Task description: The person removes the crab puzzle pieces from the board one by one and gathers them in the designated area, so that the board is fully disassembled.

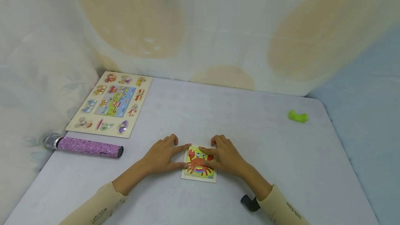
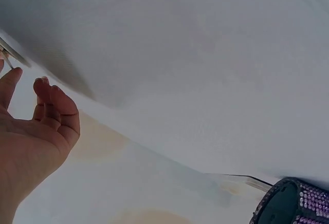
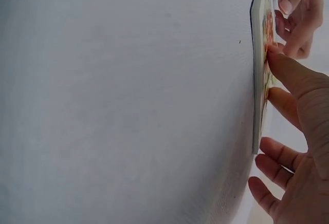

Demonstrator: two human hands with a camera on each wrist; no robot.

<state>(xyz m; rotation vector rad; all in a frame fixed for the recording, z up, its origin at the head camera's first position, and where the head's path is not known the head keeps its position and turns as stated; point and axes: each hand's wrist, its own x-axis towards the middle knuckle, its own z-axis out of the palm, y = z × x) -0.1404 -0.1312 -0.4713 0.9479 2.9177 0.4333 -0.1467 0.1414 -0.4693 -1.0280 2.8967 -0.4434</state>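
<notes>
A small jigsaw puzzle [image 1: 199, 173] with a red crab on a yellow ground lies in a pale frame on the table. My left hand [image 1: 160, 157] is at its left side, thumb and index finger stretched to the puzzle's edge, the other fingers bent. In the left wrist view, a thin edge meets the tip of the left thumb [image 2: 11, 80]. From the right, my right hand [image 1: 229, 157] reaches over the frame. Its thumb and index finger rest on the crab picture, while the other fingers [image 3: 275, 170] bend beside the board in the right wrist view.
A large wooden picture board [image 1: 134, 127] with vehicle pieces lies at the back left. Before it is a glittery purple microphone [image 1: 89, 147]. A bright green object [image 1: 298, 116] sits at the back right. A black object [image 1: 250, 203] lies beside the right sleeve. Patterned cloth [image 1: 225, 44] hangs behind the table.
</notes>
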